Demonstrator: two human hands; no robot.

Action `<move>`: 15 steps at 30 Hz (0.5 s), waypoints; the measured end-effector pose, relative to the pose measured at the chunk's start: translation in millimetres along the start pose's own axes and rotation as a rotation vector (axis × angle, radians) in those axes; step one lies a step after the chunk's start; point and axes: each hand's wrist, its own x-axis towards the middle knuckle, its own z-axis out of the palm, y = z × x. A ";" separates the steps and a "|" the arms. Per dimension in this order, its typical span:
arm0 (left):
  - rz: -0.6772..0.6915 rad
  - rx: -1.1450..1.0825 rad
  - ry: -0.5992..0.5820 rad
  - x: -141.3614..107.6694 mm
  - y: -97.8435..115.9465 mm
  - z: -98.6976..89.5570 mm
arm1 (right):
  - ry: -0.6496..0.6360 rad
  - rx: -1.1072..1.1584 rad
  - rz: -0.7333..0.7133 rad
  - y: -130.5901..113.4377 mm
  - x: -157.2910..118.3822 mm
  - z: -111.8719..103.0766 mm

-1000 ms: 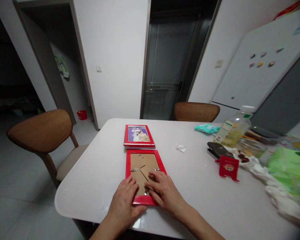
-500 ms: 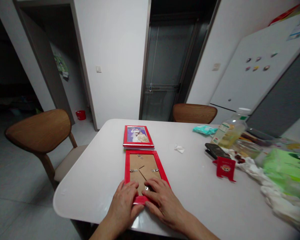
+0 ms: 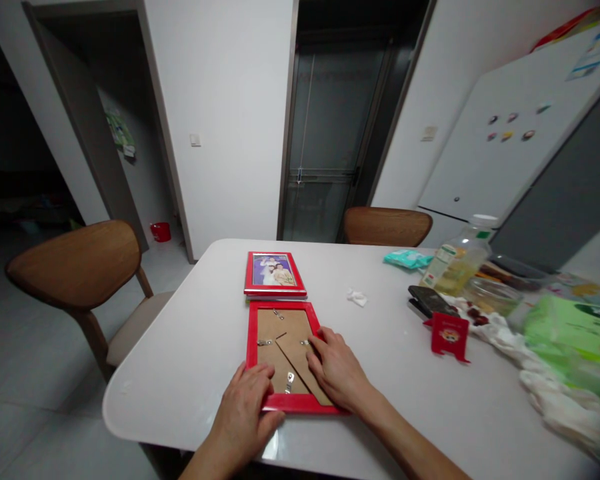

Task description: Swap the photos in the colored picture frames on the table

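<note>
A red picture frame (image 3: 305,403) lies face down on the table, its brown backing board (image 3: 275,360) and fold-out stand showing. My left hand (image 3: 245,407) grips the lower left corner, thumb along the near edge and fingers over the border. Across the right border rests my right hand (image 3: 337,367), fingers curled, with the fingertips at the right metal clip (image 3: 305,343). The near clip (image 3: 290,382) points up and away from the border. Just beyond, touching or almost touching, a second red frame (image 3: 275,291) lies face up with a photo of people (image 3: 274,271).
Right of the frames on the white table (image 3: 180,360) are a crumpled tissue (image 3: 357,297), a teal packet (image 3: 407,259), a bottle (image 3: 457,257), a black phone-like object (image 3: 431,301), a red card stand (image 3: 450,337) and a green package (image 3: 570,340). Wooden chairs (image 3: 75,263) stand around.
My right hand has moved from the frame's near clip up to the right clip, uncovering the near clip and stand. My left hand stays at the lower left corner.
</note>
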 end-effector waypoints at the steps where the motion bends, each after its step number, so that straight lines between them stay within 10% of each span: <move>1: 0.002 -0.001 0.005 -0.1 0.1 0.1 | 0.004 0.008 -0.009 -0.5 -0.1 -0.2; 15: -0.002 -0.019 -0.007 -2.7 -0.9 0.4 | 0.075 0.008 -0.066 -7.3 -3.5 -0.5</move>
